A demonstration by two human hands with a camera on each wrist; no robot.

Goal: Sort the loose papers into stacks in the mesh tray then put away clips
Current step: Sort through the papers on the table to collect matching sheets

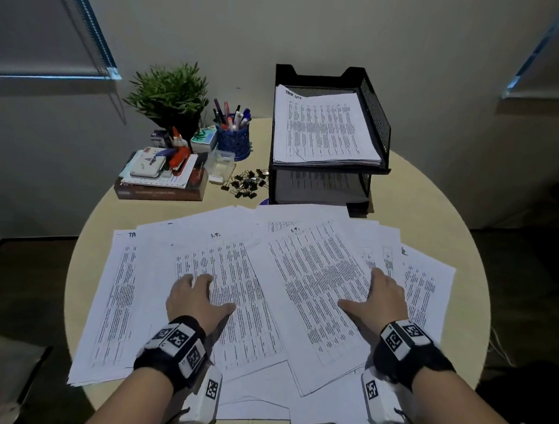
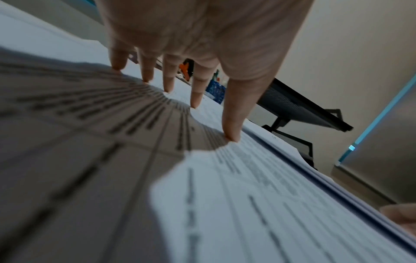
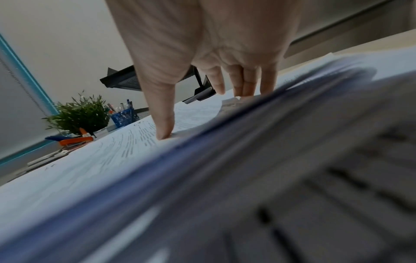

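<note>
— Where are my arms right now?

— Both of my forearms reach in from the near edge of the round table (image 1: 437, 203), wrists low over the loose papers (image 1: 240, 275) that fan across its near half. My left hand (image 1: 196, 297) sits palm down on the sheets to the left of the spread's middle; my right hand (image 1: 381, 301) sits palm down toward the spread's right.

— How open are they?

— Wide, both of them. On the left wrist view my fingers (image 2: 231, 113) are straight and splayed, their tips pressed onto a printed page, and nothing is pinched or curled around. On the right wrist view the thumb (image 3: 163, 113) and the other fingertips touch the paper the same way, fingers fairly straight. Neither hand holds anything; they only press on the papers.

— And the rest of the task's things?

— The black mesh tray (image 1: 374, 112) stands at the far side of the table, beyond the papers. Its upper tier carries a stack of printed sheets (image 1: 323, 129), and more sheets lie in the lower tier. The clips (image 1: 247, 183) lie in a loose heap on the table just left of the tray's lower tier, between it and a small clear box (image 1: 220, 164).
</note>
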